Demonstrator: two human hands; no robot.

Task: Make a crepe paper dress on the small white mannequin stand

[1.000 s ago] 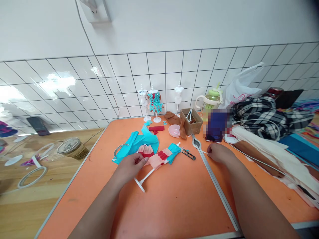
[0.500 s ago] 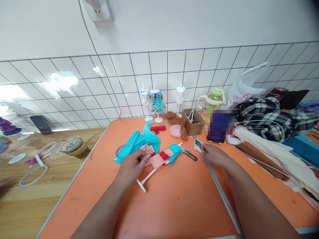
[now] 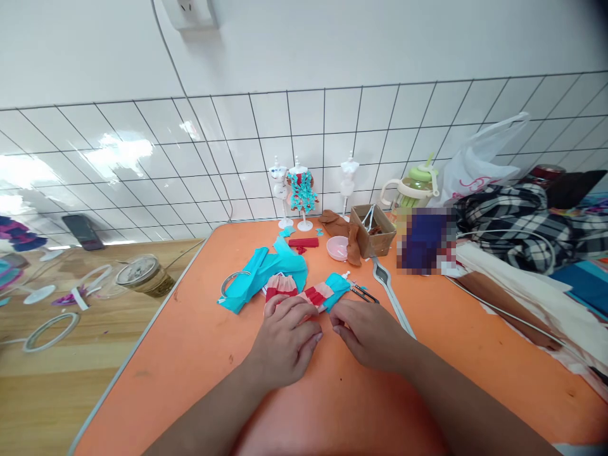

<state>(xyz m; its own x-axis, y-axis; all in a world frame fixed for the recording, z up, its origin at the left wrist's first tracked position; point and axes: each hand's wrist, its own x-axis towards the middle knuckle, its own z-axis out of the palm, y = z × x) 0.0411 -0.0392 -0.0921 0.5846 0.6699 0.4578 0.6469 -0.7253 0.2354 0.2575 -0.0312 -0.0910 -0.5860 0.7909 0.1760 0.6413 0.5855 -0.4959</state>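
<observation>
A small doll mannequin (image 3: 319,293) lies on its side on the orange table, wrapped in pink, red and turquoise fabric. My left hand (image 3: 287,339) is curled over its lower part, covering the stand. Close to the turquoise end, my right hand (image 3: 368,332) has its fingers bent under; whatever they pinch is hidden. Just behind the left fingers sits a gathered red and pink cloth piece (image 3: 281,286). Turquoise fabric (image 3: 266,272) spreads behind it, with a roll of tape (image 3: 232,282) on top. Black thread snips (image 3: 365,293) lie beyond my right hand.
Three mannequins stand by the tiled wall, one in turquoise ruffles (image 3: 303,193). Nearby are a pink bowl (image 3: 338,249), a cardboard box (image 3: 375,244) and a long grey strip with a flared end (image 3: 381,273). Fabrics and a plaid cloth (image 3: 513,221) fill the right side.
My right hand has let go of the grey strip and moved left to the mannequin. My left hand has moved slightly right and now covers the mannequin's stand.
</observation>
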